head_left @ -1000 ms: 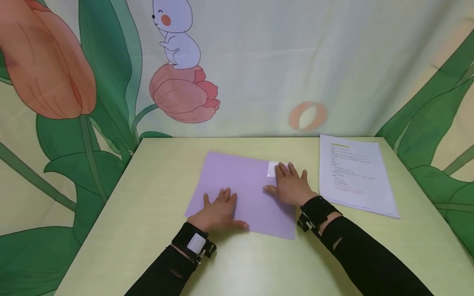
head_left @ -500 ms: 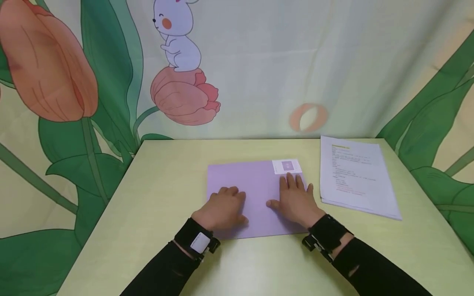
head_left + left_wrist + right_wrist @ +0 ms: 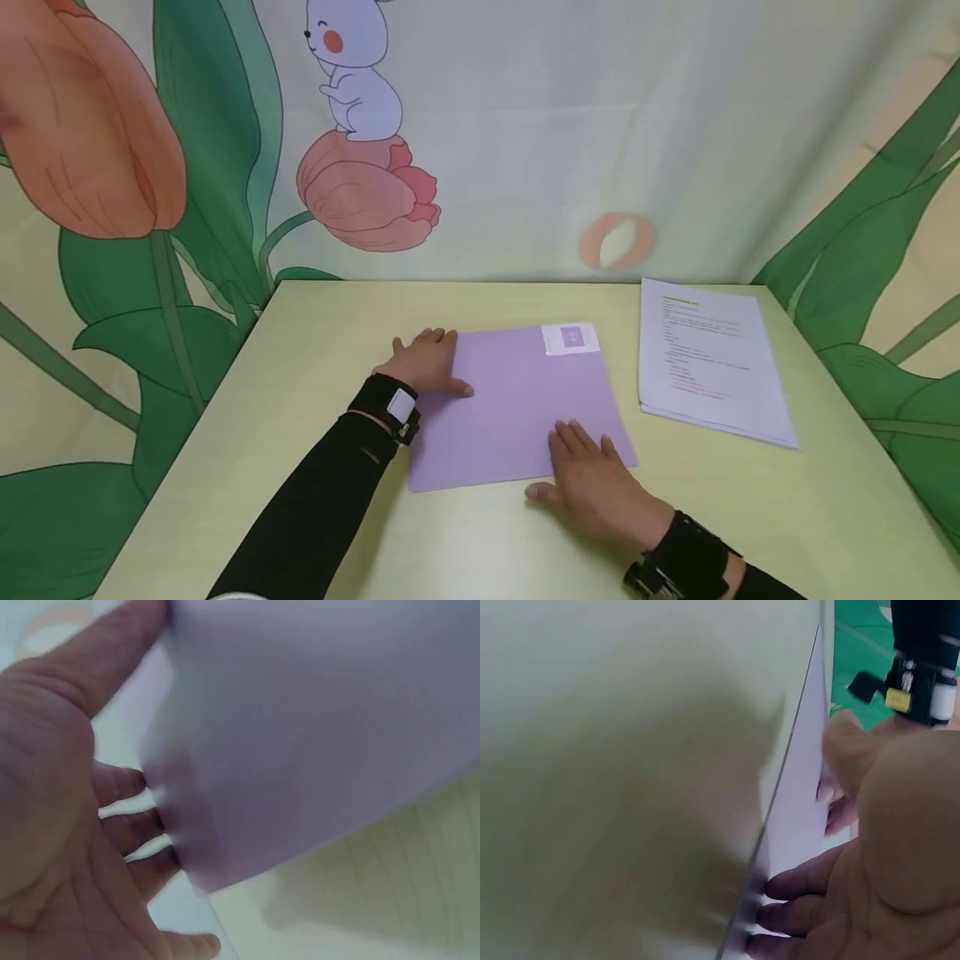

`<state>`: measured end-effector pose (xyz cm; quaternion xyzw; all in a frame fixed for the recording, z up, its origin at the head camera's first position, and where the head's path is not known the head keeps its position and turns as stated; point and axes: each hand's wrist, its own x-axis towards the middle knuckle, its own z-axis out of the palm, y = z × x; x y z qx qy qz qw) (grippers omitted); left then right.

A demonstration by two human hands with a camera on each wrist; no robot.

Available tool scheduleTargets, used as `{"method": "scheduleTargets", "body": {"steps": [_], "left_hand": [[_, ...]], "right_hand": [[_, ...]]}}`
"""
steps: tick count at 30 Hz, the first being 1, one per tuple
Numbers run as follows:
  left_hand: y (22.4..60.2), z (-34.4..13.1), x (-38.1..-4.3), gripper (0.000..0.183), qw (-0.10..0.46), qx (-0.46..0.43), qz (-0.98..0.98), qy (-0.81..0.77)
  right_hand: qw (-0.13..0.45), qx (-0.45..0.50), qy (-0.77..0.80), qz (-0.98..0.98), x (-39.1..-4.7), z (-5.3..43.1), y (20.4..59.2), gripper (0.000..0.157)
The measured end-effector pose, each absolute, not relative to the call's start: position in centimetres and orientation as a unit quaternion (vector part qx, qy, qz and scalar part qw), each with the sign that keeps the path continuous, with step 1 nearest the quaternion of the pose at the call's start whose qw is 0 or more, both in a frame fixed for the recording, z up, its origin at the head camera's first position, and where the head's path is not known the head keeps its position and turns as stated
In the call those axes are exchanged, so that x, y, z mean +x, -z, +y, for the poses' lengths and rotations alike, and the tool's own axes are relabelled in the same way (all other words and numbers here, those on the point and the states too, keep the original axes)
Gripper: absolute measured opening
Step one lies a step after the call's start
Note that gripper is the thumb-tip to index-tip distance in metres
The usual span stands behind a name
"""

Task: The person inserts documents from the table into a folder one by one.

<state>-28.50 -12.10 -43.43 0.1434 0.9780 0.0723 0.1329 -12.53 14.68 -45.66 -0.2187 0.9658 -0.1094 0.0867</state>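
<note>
Head view: purple file folder (image 3: 510,392) lies flat mid-desk (image 3: 322,342), white label (image 3: 555,341) at its far R corner. L hand (image 3: 423,364) is over the folder's far L corner, fingers fwd, thumb spread out on the purple face. R hand (image 3: 596,483) is at the near edge by the near R corner; fingertips flat on folder, thumb out to the side past the edge, over desk. Stack of printed sheets (image 3: 716,367) sits R of folder w/ a strip of desk btwn, far end up at the desk's far edge. Wide desk margin L of folder, narrower strip on far side, up to the tulip-print backdrop (image 3: 510,125).

L wrist view: thumb spread well apart from fingers, tip reaching folder; 3 fingertips meet the folder's edge nr a corner, another finger lies apart. Blurry, can't tell if any tip is under.

R wrist view: folder nearly edge-on, R fingertips touching it along the near edge, desk alongside.
</note>
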Motion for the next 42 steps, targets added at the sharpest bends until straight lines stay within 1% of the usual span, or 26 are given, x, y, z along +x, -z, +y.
{"method": "scheduleTargets", "body": {"steps": [4, 8, 13, 16, 20, 24, 29, 33, 39, 42], "left_hand": [[43.0, -12.1, -27.1, 0.099, 0.127, 0.124, 0.981, -0.071], [42.5, -11.8, -24.5, 0.091, 0.112, 0.099, 0.986, -0.069], [43.0, -11.6, -21.1, 0.085, 0.079, 0.064, 0.991, -0.092], [43.5, -11.3, -19.5, 0.083, 0.058, 0.047, 0.991, -0.111], [44.5, -10.6, -17.9, 0.081, 0.041, 0.036, 0.991, -0.125], [45.4, -9.7, -16.8, 0.081, 0.024, 0.036, 0.992, -0.117], [45.5, -9.5, -15.9, 0.076, 0.009, 0.031, 0.994, -0.104], [45.2, -10.1, -15.4, 0.073, 0.03, 0.022, 0.993, -0.113], [44.6, -10.8, -15.0, 0.075, 0.071, 0.016, 0.984, -0.164], [44.4, -10.8, -14.9, 0.067, 0.076, 0.017, 0.978, -0.191]], "right_hand": [[0.071, -0.215, 0.112, 0.967, -14.2, 15.3, 45.9, 0.087], [0.054, -0.209, 0.117, 0.969, -16.5, 16.0, 46.3, 0.086], [0.037, -0.192, 0.128, 0.972, -19.8, 16.3, 46.8, 0.077], [0.027, -0.163, 0.132, 0.977, -21.6, 16.2, 47.0, 0.073], [0.036, -0.105, 0.154, 0.982, -23.2, 16.0, 46.8, 0.077], [0.049, -0.067, 0.183, 0.98, -23.6, 16.4, 46.3, 0.083], [0.066, -0.032, 0.187, 0.98, -22.8, 17.2, 45.7, 0.089], [0.066, -0.023, 0.182, 0.981, -21.9, 17.3, 45.3, 0.091], [0.071, -0.014, 0.213, 0.974, -21.5, 17.0, 44.3, 0.085], [0.076, -0.004, 0.232, 0.97, -21.5, 17.0, 44.1, 0.082]]}}
